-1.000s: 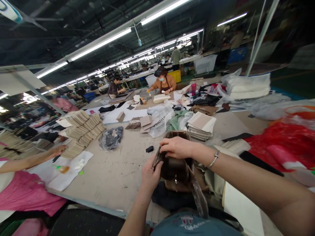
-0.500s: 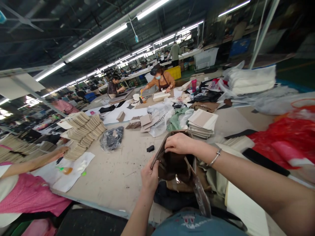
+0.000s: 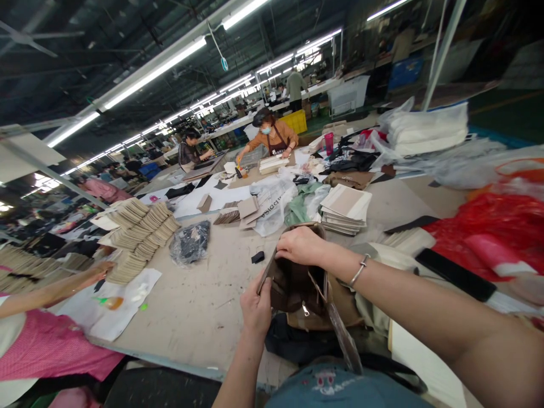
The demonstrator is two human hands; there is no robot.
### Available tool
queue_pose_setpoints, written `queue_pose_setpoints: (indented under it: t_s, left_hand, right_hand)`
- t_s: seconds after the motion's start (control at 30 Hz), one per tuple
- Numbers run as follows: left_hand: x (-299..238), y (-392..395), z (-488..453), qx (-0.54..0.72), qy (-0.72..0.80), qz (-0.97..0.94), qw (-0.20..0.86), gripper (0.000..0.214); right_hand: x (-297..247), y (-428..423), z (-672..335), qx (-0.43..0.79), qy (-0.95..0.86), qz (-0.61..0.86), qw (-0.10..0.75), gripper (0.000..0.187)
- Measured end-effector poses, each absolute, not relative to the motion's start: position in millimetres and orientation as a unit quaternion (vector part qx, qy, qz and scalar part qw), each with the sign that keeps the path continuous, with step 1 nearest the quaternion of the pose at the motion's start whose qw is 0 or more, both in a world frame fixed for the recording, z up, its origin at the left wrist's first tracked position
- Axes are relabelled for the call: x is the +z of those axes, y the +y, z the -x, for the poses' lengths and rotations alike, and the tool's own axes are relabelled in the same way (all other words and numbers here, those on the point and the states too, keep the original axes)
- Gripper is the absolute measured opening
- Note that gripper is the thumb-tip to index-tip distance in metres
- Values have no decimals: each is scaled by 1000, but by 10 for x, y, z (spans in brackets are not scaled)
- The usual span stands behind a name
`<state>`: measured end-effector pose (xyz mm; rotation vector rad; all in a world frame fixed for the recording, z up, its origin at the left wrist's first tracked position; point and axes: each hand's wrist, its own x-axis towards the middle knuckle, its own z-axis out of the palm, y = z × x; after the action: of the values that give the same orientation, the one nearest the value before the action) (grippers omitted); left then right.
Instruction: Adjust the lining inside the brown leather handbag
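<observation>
Brown leather handbag stands open on the beige worktable, just before the person's body. Left hand pinches the near left edge of its mouth, thumb and fingers closed on the rim. Right hand bends over the far rim, fingers curled and gripping it, a silver bangle on the wrist. Behind the bag lies a clear plastic bag with dark printed letters, only partly readable.

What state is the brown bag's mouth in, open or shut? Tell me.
Open. The left hand grips the near rim and the right hand the far rim of the brown bag, and the dark lining shows between them.
</observation>
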<state>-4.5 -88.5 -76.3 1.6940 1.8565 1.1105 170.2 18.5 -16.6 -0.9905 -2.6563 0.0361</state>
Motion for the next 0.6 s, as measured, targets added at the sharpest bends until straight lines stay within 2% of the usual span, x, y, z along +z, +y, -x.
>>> queue_pose_setpoints:
  t_s: [0.23,0.37,0.4,0.5,0.6]
  left_hand:
    - [-750,-901,32,375,649,-645,149,34]
    - [-661,-903,17,339,654,-663,133,56]
    - [-632,-899,16,325,654,-671,127,55]
    - [-564,-876,17,291,651,-696,92,33]
    - [-544,-849,14,280,648,-706,61,28]
  right_hand:
    - [-158,187,-1703,8,-926,348,147,34]
    - [-162,196,-1699,11,-924,355,143,32]
    - [-164,198,-1697,11,-923,357,143,32]
    - [-165,203,-1690,13,-922,361,139,32]
    - [-156,201,-1686,18,-922,365,131,33]
